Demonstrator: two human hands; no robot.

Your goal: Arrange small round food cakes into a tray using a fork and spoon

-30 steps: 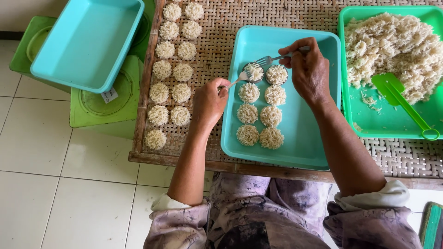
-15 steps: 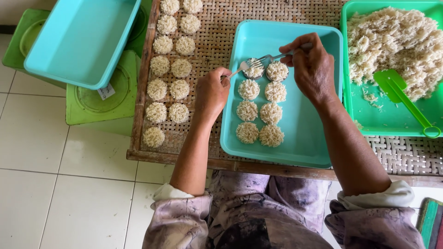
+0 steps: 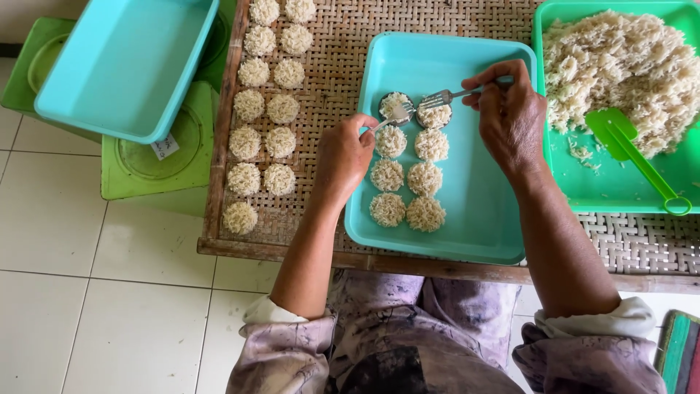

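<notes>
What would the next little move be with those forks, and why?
Probably press the noodles flat into the ring mould: the right hand holds a fork at the mould, the left hand beside it, and finished discs line the tray.

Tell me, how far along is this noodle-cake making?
Done: about thirteen cakes on the woven mat, six unmoulded in the turquoise tray. In hand: the right hand forks noodles into round moulds; the left hand assists. Left: the noodle heap.
</notes>
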